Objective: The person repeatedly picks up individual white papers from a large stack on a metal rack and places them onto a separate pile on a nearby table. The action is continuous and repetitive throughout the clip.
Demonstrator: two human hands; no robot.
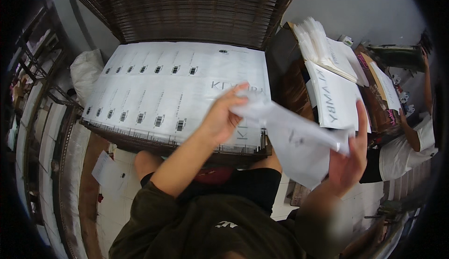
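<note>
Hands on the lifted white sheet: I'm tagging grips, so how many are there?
2: the left hand at the upper left end of the white sheet, and the right hand at its right end. No other shows on it, though its underside is hidden.

I watch remotely through one head-worn fisheye, looking steeply down over the wearer's dark shirt [201, 226] at lower centre; left hand [220, 118] and right hand [350, 161] sit close around mid-frame, the wire rack [182, 6] farther off at the top.
</note>
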